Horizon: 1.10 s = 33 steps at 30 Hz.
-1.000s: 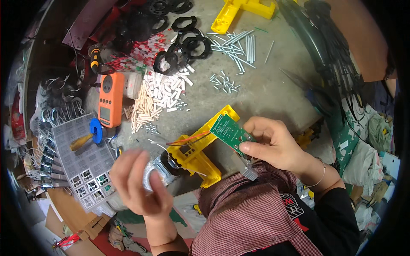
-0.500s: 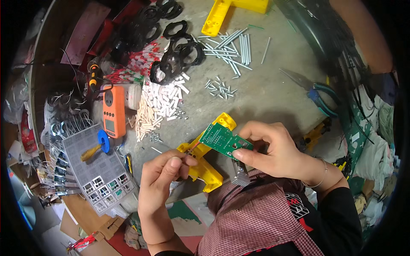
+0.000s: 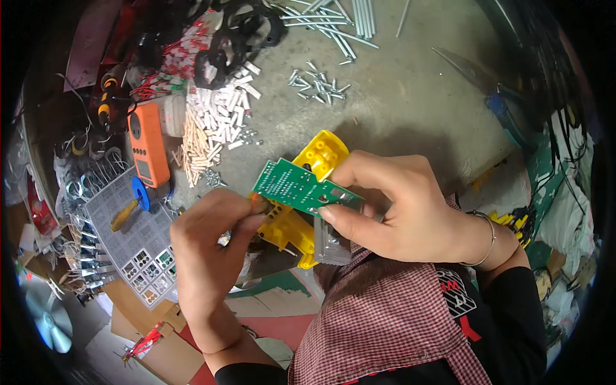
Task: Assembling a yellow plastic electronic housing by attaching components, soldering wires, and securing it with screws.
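Workbench (image 3: pixel 398 96): grey top with parts lying in piles.
Right hand (image 3: pixel 404 205): thumb and fingers closed on the right end of a green circuit board (image 3: pixel 292 186).
Left hand (image 3: pixel 208 234): fingertips drawn narrow just beside the board's left end; cannot tell what, if anything, they pinch.
Yellow plastic housing (image 3: pixel 285 232): behind the board and partly hidden by it.
Pliers (image 3: pixel 504 115): on the bench's right side.
Orange multimeter (image 3: pixel 147 144): far left, near white and beige tubular pieces (image 3: pixel 221 106).
Board position: tilted, between both hands, grey finned heatsink (image 3: pixel 332 249) below it.
Screws (image 3: pixel 319 85): loose pile beyond the housing.
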{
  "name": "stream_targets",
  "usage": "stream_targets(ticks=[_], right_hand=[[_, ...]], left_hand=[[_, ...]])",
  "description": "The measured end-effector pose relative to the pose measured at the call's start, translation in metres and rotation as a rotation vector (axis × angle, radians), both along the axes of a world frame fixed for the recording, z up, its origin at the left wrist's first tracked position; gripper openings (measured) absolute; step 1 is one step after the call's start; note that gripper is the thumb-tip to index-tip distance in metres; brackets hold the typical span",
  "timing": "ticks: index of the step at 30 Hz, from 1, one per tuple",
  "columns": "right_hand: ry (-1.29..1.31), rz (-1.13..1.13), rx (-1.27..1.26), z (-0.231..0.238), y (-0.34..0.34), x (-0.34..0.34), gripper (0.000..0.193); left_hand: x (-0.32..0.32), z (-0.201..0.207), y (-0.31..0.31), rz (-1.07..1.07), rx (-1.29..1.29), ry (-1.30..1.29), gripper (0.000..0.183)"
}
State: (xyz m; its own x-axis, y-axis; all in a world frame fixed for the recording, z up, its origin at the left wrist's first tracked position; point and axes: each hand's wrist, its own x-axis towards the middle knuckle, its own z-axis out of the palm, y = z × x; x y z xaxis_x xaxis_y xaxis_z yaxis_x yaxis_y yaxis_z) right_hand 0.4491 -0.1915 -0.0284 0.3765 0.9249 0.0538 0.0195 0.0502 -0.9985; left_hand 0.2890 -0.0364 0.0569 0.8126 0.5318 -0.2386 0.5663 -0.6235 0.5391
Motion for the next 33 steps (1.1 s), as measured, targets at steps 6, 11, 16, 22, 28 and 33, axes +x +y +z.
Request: stream_targets(ticks=[6, 11, 16, 22, 28, 33], right_hand=[[-0.003, -0.009, 0.069, -0.006, -0.001, -0.002, 0.017], [-0.19, 0.005, 0.125, -0.016, -0.001, -0.015, 0.022], [-0.164, -0.028, 0.15, -0.024, -0.004, -0.019, 0.024], [-0.218, -0.042, 0.188, -0.026, -0.004, -0.019, 0.023], [-0.219, -0.002, 0.13, -0.027, -0.005, -0.021, 0.025], [-0.29, -0.007, 0.12, -0.026, -0.002, -0.023, 0.028]], left_hand=[[0.002, -0.003, 0.0, -0.015, 0.017, -0.025, 0.017], [-0.005, -0.001, 0.003, -0.309, 0.516, 0.156, 0.017], [-0.005, -0.001, 0.001, -0.385, 0.539, 0.145, 0.022], [-0.003, 0.005, -0.002, -0.118, 0.232, 0.268, 0.028], [0.005, -0.001, 0.001, -0.272, 0.297, 0.307, 0.027], [0.003, -0.004, 0.001, -0.31, 0.296, 0.366, 0.027]])
